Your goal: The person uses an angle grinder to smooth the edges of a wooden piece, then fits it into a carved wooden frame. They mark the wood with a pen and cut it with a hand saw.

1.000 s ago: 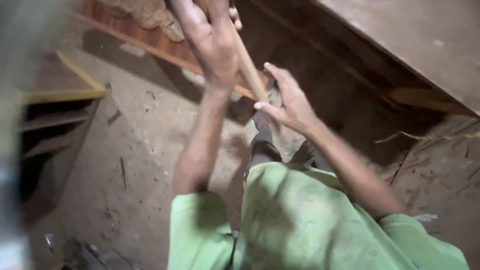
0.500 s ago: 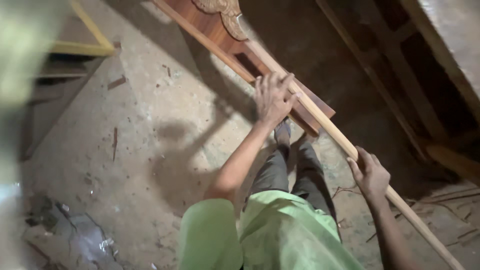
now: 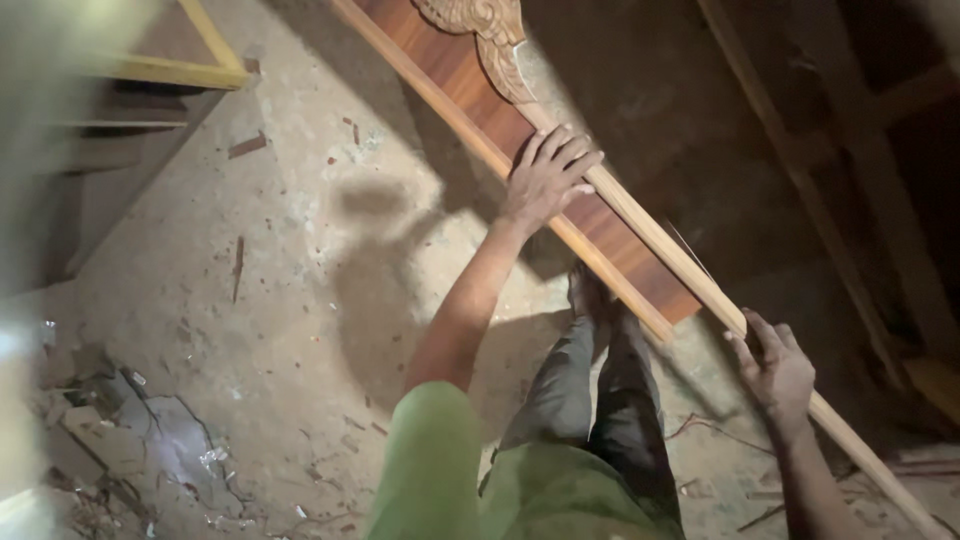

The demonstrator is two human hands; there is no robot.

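Observation:
A long pale wooden strip [image 3: 668, 248] runs diagonally from upper middle to lower right. My left hand [image 3: 548, 176] is wrapped over it, fingers across the strip and the reddish-brown panel [image 3: 470, 85] under it. My right hand [image 3: 775, 368] grips the same strip lower down, near the panel's end. The panel has a carved pale ornament [image 3: 488, 35] at its top and a light edge moulding. My legs in grey trousers [image 3: 600, 400] and green shirt sleeve [image 3: 430, 460] show below.
Dusty concrete floor [image 3: 280, 250] with wood scraps and shavings. Yellow-edged wooden frame [image 3: 170, 70] at upper left. Crumpled plastic and debris [image 3: 150, 450] at lower left. Dark wooden furniture frames [image 3: 840, 150] stand to the right.
The view has dropped and steadied. Both hands slid along the strip: the left hand now sits higher on it over the panel, the right hand stays low on it.

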